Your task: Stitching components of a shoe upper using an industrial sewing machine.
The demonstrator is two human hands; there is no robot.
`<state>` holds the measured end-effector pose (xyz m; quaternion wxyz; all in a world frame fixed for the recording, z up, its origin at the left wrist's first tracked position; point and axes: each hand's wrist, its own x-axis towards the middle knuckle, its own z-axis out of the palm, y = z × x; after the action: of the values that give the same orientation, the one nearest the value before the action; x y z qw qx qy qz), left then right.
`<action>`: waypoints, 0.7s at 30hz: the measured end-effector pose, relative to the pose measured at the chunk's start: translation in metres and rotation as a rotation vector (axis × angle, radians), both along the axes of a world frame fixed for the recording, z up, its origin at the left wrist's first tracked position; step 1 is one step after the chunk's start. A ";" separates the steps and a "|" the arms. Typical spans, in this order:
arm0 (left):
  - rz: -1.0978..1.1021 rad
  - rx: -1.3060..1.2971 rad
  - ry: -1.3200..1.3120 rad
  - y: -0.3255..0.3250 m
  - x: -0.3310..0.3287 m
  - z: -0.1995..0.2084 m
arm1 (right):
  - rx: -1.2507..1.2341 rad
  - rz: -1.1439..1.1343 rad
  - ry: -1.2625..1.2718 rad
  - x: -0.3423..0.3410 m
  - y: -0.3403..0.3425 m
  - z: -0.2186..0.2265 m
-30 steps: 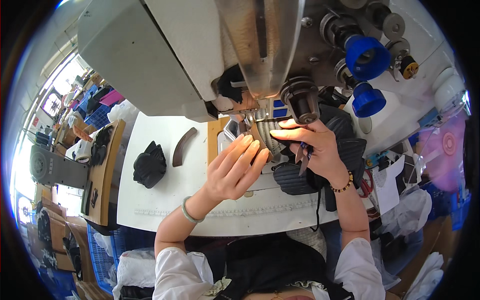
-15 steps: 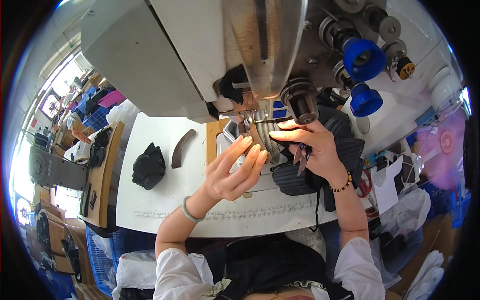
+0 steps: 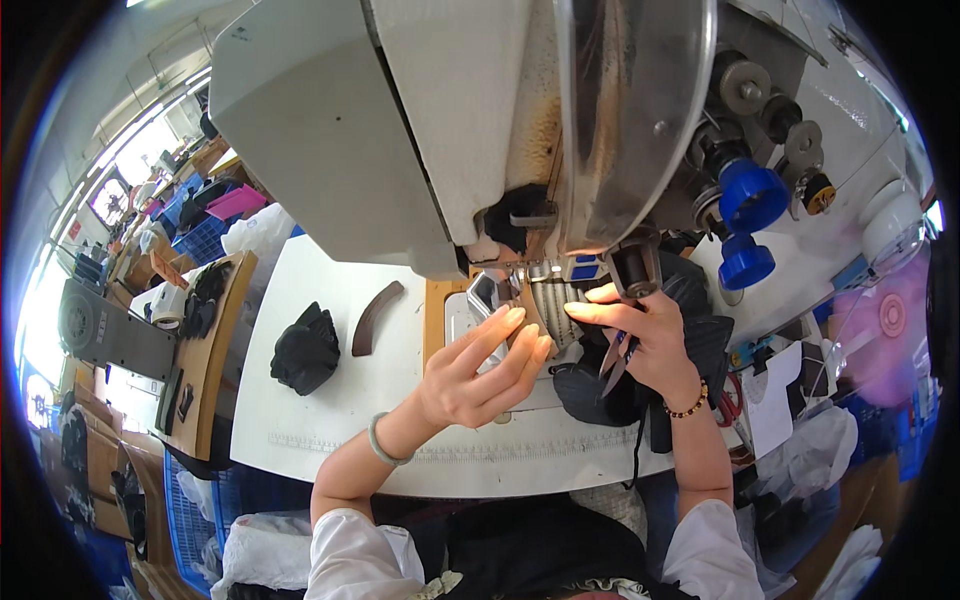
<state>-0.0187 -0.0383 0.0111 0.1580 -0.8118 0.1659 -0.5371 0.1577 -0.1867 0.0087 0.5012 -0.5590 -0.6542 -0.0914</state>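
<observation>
A sewing machine (image 3: 440, 130) stands over the white table, and a ribbed grey fabric piece (image 3: 556, 312) lies beneath its needle area. My left hand (image 3: 480, 372) is closed, with thumb and fingertips pinching a brown strip (image 3: 527, 303) at the left edge of the ribbed piece. My right hand (image 3: 648, 345) keeps a pair of thread snips (image 3: 616, 362) in its palm, blades pointing down toward the table. Its thumb and forefinger press on the ribbed piece's right side. Black padded fabric (image 3: 590, 392) hangs together beneath and beside the right hand. The needle itself is hard to make out.
Left on the table lie a crumpled black fabric piece (image 3: 305, 350) and a curved brown strip (image 3: 378, 318). A ruler scale (image 3: 470, 452) runs along the near edge. Red-handled scissors (image 3: 730, 398) are at right. A blue basket (image 3: 190, 520) stands lower left.
My head view has shifted, so the machine and table sit differently in the picture. Both hands stay at the ribbed piece with nearly the same hold; the snips remain in my right hand.
</observation>
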 end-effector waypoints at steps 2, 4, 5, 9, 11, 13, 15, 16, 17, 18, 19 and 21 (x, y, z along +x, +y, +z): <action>0.009 -0.003 0.012 0.001 -0.001 -0.001 | 0.031 0.028 -0.021 -0.001 0.001 0.001; 0.004 -0.005 0.006 0.002 0.000 0.000 | 0.026 0.022 -0.020 0.001 0.003 -0.001; 0.001 -0.005 0.001 0.003 0.000 0.000 | 0.035 0.029 -0.028 0.001 0.003 0.000; -0.055 -0.044 -0.014 0.012 0.003 -0.002 | -0.030 0.043 0.056 -0.002 0.000 0.002; -0.050 -0.132 0.046 0.017 0.003 -0.005 | -0.060 0.035 0.052 0.001 0.000 0.000; -0.042 -0.135 0.030 0.018 0.004 -0.008 | -0.088 0.029 0.054 0.001 0.000 0.000; -0.030 -0.137 0.021 0.018 0.004 -0.009 | -0.062 0.004 -0.008 0.000 0.003 0.002; -0.039 -0.142 0.006 0.018 0.006 -0.009 | -0.065 0.001 -0.001 0.000 0.001 0.003; -0.047 -0.147 -0.008 0.018 0.007 -0.009 | -0.088 0.013 0.031 0.001 0.000 0.004; -0.050 -0.152 0.000 0.018 0.007 -0.009 | -0.111 0.025 0.063 0.002 -0.001 0.004; -0.051 -0.156 0.001 0.018 0.008 -0.009 | -0.133 0.050 0.088 0.003 -0.002 0.005; -0.071 -0.169 0.007 0.019 0.008 -0.008 | -0.131 0.047 0.094 0.002 -0.001 0.004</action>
<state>-0.0110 -0.0192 0.0028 0.0691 -0.8177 0.1493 -0.5516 0.1593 -0.1877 0.0124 0.4956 -0.5787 -0.6476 -0.0104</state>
